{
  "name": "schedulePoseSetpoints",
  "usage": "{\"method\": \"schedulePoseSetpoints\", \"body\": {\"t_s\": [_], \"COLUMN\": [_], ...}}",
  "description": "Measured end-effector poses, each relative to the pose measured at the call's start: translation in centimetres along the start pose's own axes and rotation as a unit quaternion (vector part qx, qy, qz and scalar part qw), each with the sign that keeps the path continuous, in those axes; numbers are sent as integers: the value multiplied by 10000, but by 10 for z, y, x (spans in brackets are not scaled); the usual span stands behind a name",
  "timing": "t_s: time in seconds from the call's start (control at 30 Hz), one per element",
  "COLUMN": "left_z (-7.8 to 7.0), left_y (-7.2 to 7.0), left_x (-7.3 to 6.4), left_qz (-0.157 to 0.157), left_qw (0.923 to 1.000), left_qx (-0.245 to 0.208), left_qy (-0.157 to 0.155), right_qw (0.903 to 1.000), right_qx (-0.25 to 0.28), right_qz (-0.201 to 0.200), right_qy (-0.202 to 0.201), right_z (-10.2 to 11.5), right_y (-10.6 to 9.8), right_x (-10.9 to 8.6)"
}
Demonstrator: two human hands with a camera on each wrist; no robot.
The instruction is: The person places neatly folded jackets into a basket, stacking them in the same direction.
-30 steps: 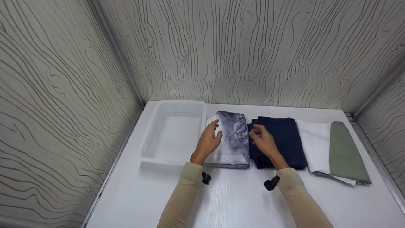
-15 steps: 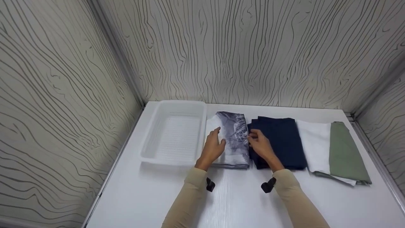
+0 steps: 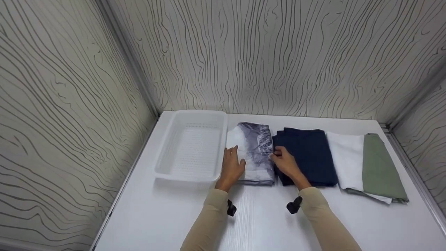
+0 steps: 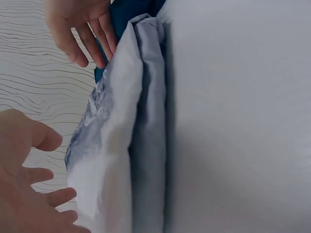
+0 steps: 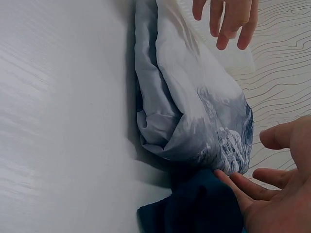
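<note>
A folded garment [image 3: 257,148] with a grey-and-white mountain-like print lies flat on the white table, its folded layers showing at the near edge. My left hand [image 3: 232,168] is over its left side, beside the basket, thumb apart from the fingers. On the opposite side, my right hand [image 3: 286,163] reaches to the garment's right edge. In the right wrist view that hand's fingertips [image 5: 235,178] are right at the edge, where the print meets a folded navy garment [image 3: 315,157]; the thumb stands apart. Both hands have spread, loosely bent fingers, and neither grips the cloth.
A white plastic basket [image 3: 161,164] with a perforated bottom stands to the left, close against the printed garment. Right of the navy cloth lies a folded white-and-green garment [image 3: 381,170]. Wood-patterned walls [image 3: 261,62] enclose the table [image 3: 251,223] at the back and sides.
Both hands have come lower and nearer the person, down to the printed garment's two sides. The right hand has also shifted left to its edge. The garments and basket have stayed put.
</note>
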State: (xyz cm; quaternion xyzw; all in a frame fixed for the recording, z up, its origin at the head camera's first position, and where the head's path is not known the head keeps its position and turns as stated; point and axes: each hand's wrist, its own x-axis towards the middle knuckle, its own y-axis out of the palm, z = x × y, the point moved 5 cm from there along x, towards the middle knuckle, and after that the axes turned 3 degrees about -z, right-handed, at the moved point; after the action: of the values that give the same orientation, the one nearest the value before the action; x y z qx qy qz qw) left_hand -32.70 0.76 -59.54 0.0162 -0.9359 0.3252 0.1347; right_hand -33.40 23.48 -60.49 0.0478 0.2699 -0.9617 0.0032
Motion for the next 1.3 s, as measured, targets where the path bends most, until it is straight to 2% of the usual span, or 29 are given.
{"method": "schedulePoseSetpoints", "body": {"t_s": [0.23, 0.47, 0.6, 0.67, 0.77, 0.87, 0.97, 1.1, 1.2, 1.3], "left_z": [22, 28, 30, 30, 30, 30, 32, 35, 37, 36], "left_y": [7, 10, 11, 10, 6, 0, -3, -5, -2, 3], "left_x": [-6, -7, -9, -10, -11, -11, -11, -10, -10, -10], "left_qz": [238, 56, -70, -226, -637, -1080, -1342, -1254, -956, -729], "left_qw": [9976, 9954, 9911, 9892, 9887, 9884, 9870, 9857, 9844, 9851], "left_qx": [-346, -652, -957, -1063, -1028, -754, -492, -543, -617, -419], "left_qy": [-553, -706, -923, -980, -889, -752, -737, -982, -1342, -1500], "right_qw": [9997, 9994, 9987, 9984, 9981, 9980, 9981, 9980, 9977, 9975], "right_qx": [-190, -317, -452, -492, -516, -531, -500, -529, -568, -537], "right_qz": [118, 59, 72, 86, 92, 67, 42, 40, 47, 72], "right_qy": [101, 138, 212, 260, 312, 342, 368, 344, 356, 460], "right_z": [-4, -6, -8, -8, -5, -3, -1, 0, 2, 2], "right_y": [7, 7, 9, 10, 12, 14, 15, 17, 18, 19], "right_x": [0, 2, 3, 3, 3, 3, 3, 4, 4, 3]}}
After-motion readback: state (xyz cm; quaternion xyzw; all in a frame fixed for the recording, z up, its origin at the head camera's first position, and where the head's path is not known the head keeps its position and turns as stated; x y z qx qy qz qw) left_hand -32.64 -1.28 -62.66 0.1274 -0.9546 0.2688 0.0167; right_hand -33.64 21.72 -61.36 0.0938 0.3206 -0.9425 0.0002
